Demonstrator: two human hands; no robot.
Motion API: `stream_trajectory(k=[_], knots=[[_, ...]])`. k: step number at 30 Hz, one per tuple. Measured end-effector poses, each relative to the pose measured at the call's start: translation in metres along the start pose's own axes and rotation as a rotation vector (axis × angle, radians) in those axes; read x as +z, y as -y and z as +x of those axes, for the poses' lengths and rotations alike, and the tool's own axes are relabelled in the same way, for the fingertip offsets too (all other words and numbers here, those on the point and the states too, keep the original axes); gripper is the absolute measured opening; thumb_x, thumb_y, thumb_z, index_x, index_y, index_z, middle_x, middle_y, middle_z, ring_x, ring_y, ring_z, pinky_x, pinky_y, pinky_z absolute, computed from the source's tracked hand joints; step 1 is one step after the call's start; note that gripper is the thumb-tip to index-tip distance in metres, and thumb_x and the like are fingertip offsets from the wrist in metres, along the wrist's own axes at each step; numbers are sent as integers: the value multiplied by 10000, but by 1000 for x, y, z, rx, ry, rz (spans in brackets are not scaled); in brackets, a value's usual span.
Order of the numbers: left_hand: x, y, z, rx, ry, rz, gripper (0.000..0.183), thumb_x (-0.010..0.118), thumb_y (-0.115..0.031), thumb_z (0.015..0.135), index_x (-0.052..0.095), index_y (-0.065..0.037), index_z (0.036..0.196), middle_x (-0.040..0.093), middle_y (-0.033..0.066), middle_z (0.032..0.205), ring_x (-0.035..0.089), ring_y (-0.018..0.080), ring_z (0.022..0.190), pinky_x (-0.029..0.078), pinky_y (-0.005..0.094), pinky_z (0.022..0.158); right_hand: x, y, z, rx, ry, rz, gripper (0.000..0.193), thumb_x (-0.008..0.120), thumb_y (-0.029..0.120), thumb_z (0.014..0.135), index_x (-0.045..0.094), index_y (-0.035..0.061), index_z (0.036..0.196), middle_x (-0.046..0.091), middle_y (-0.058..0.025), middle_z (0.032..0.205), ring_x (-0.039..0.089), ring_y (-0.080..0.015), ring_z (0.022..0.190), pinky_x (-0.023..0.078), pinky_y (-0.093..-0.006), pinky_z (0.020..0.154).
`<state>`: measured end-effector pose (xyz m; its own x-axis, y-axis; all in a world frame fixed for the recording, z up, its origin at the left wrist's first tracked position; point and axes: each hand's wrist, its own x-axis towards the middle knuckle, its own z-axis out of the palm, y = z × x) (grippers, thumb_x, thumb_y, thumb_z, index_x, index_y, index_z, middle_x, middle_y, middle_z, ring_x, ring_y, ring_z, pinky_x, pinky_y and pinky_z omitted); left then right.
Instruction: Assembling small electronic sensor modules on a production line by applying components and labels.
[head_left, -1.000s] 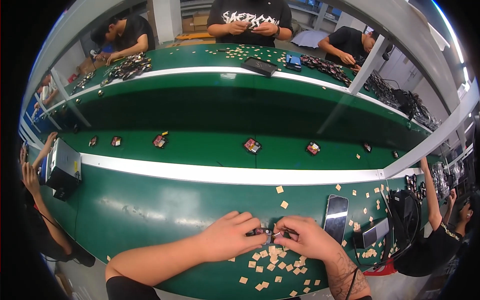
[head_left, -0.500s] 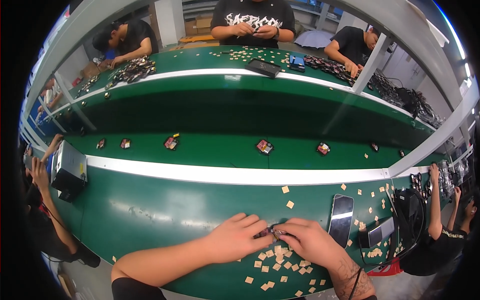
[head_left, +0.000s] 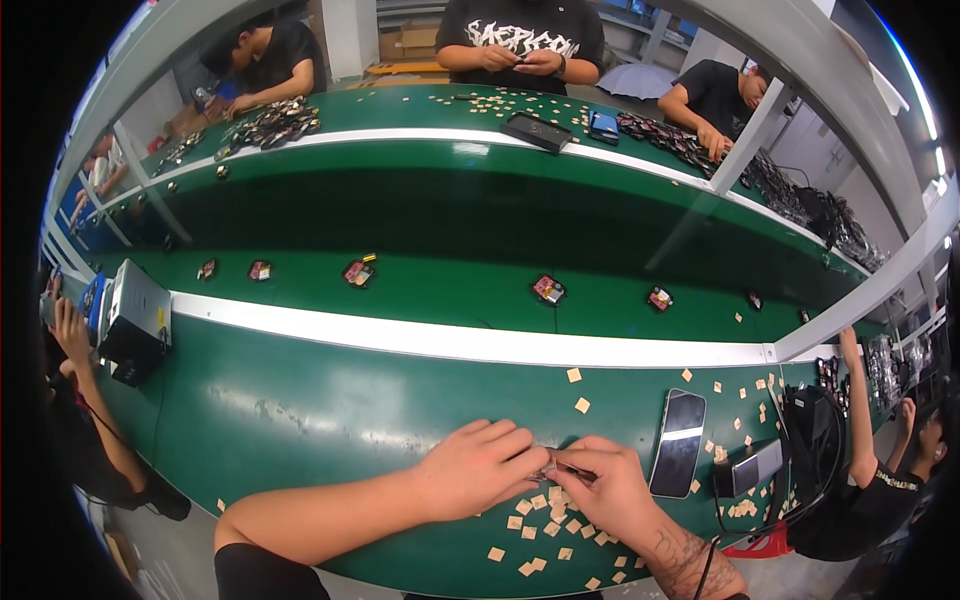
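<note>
Over the near part of the green bench, both my hands meet at a small electronic piece (head_left: 543,470), dark and reddish, mostly covered by fingers. My left hand (head_left: 478,470) is closed around its left side, knuckles up. From the right, my right hand (head_left: 605,482) pinches a thin dark tool (head_left: 574,469) against the piece; its tip is too small to make out. Many small tan squares (head_left: 557,513) lie scattered just below and beside my hands. A phone (head_left: 679,443) with a dark screen rests to the right of my right hand.
Beyond a white rail (head_left: 400,341), several small circuit-board units (head_left: 549,289) sit along a green belt. At right stand a grey-black box device (head_left: 752,468) and a black bag-like item with cable (head_left: 815,425); at left, a grey metal box (head_left: 137,312). Co-workers sit around, and metal frame posts (head_left: 745,140) rise overhead.
The view has shifted slightly. Less of the reddish piece shows between my fingers, and the thin dark tool shows more plainly. A co-worker's arm at right reaches a little higher.
</note>
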<state>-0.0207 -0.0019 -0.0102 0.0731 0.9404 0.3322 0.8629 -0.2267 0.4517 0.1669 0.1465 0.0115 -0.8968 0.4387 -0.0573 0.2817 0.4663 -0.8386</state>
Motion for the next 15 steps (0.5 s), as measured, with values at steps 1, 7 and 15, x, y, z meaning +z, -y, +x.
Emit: stream_trajectory(k=[1, 7, 15], knots=[[1, -1, 1, 0, -2, -6, 304, 789, -302, 932, 629, -119, 1114, 588, 51, 1016, 623, 263, 953, 521, 395, 807, 2, -1, -1, -1, 5, -6, 213, 794, 36, 922, 796, 18, 1134, 727, -123, 940, 723, -272, 748, 582, -346, 684], [2, -2, 0, -4, -8, -37, 309, 789, -273, 931, 611, -103, 1119, 585, 69, 1032, 627, 279, 955, 532, 411, 811, 8, 5, 3, -83, -62, -190, 193, 780, 10, 879, 766, 11, 1072, 717, -131, 920, 737, -323, 776, 584, -381, 692], [-2, -6, 5, 11, -99, -90, 367, 840, -173, 884, 627, -75, 1166, 622, 88, 1060, 663, 307, 954, 573, 413, 793, -4, -14, 8, 179, 94, 369, 250, 782, 36, 961, 685, -25, 1184, 663, 2, 887, 555, -70, 687, 435, -249, 594]])
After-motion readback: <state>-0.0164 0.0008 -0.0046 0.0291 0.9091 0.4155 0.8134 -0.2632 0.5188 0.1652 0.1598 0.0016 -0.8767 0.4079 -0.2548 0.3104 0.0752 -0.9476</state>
